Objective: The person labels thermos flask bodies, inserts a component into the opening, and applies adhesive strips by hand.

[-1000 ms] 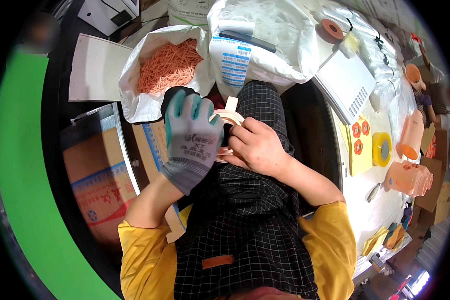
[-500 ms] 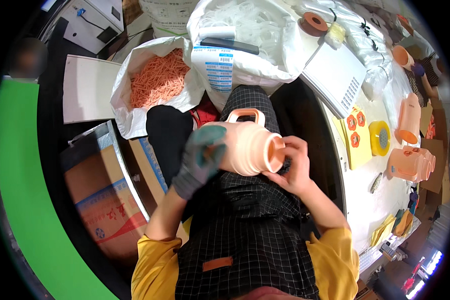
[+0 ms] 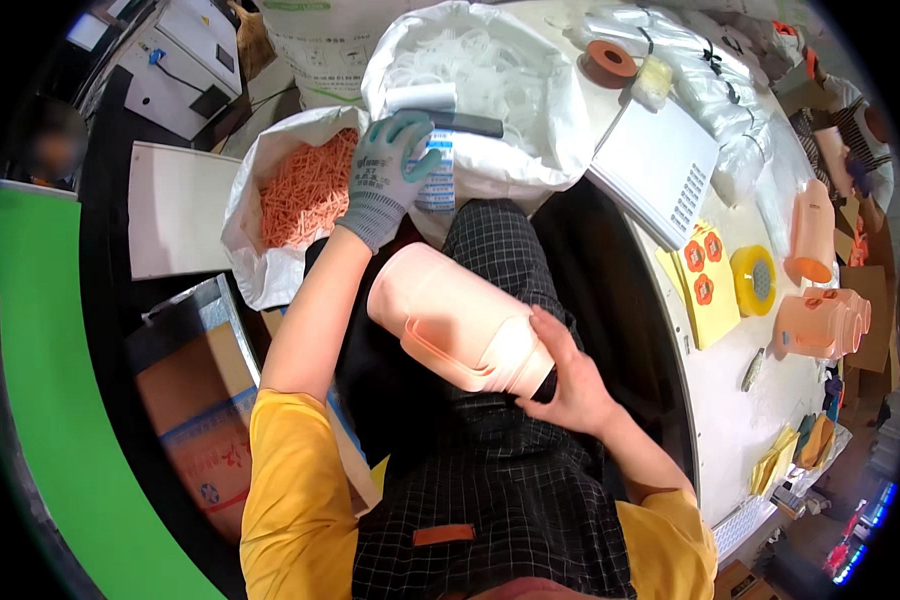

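Note:
A peach plastic jug (image 3: 450, 300) with a loop handle lies tilted across my lap, its base toward the far left and its neck toward the near right. My bare right hand (image 3: 575, 390) grips it at the neck. My left hand (image 3: 390, 170), in a grey and green knit glove, is stretched over the front of a white sack. Its thumb and fingers are apart, beside a strip of blue-and-white labels (image 3: 436, 180). A dark flat bar (image 3: 470, 124) and a white roll (image 3: 420, 97) lie just past the fingertips.
One white sack (image 3: 560, 135) holds clear plastic strips; another holds peach-coloured pieces (image 3: 305, 190). On the right-hand table are a white sheet stack (image 3: 655, 165), yellow sticker sheets (image 3: 705, 290), tape (image 3: 754, 280) and more peach jugs (image 3: 815, 325). Cardboard boxes (image 3: 205, 440) stand at left.
My left hand has let go of the jug and moved forward to the labels on the sack. The jug has turned, bringing its handle from the far side to the near side.

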### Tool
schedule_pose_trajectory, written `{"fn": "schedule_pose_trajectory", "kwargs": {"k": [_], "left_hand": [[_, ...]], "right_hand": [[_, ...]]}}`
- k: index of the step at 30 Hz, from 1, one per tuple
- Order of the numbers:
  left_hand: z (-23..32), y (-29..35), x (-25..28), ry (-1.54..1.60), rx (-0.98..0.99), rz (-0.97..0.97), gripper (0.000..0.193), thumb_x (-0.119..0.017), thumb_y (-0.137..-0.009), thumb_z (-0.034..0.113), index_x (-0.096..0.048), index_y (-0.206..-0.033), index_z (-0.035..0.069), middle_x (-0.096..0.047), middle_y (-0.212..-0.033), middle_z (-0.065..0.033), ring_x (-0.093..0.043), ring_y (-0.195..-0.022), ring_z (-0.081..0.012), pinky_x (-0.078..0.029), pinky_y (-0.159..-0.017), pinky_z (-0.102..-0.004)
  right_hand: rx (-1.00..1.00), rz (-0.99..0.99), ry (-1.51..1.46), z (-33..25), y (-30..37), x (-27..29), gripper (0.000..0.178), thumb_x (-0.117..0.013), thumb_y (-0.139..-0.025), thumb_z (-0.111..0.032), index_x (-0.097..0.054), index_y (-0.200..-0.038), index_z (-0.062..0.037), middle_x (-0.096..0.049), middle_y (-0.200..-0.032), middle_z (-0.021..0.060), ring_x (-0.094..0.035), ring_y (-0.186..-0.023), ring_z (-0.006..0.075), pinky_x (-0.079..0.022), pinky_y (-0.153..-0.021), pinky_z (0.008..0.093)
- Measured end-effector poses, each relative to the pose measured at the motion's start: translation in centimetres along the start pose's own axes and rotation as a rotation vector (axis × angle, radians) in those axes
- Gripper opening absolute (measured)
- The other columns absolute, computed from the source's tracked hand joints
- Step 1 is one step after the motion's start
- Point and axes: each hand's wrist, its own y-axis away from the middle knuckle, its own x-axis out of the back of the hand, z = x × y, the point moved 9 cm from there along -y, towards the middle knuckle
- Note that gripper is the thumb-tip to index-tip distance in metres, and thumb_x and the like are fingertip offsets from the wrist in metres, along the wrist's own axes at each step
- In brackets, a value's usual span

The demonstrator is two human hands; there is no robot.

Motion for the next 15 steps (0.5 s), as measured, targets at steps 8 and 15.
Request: {"fn": "schedule_pose_trajectory", "kwargs": {"k": [8, 15], "left_hand": [[-1.3, 0.5, -2.8, -0.064, -0.023, 0.002, 0.021, -0.079, -0.087, 0.030, -0.076, -0.099, 0.013, -0.073, -0.113, -0.0060, -0.068, -0.108, -0.0309, -0.055, -0.094, -0.0437], [-0.1, 1.6, 0.2, 0.081, 0.010, 0.049, 0.015, -0.081, -0.083, 0.021, -0.076, -0.093, 0.012, -0.072, -0.114, -0.0031, -0.066, -0.108, -0.0285, -0.052, -0.100, -0.0436]], "right_hand": [[-0.045, 0.098, -0.088, 1.6, 0.7, 0.3, 0.104, -0.092, -0.074, -0.023, -0.036, -0.161, -0.0053, -0.045, -0.159, 0.0249, -0.058, -0.137, 0.0421, -0.053, -0.110, 0.0454], [-0.264, 0.029, -0.551, 3.7, 0.9, -1.1, 0.108, -0.089, -0.083, -0.017, -0.025, -0.168, -0.0043, -0.043, -0.163, 0.0213, -0.053, -0.144, 0.0319, -0.049, -0.115, 0.0412]]}}
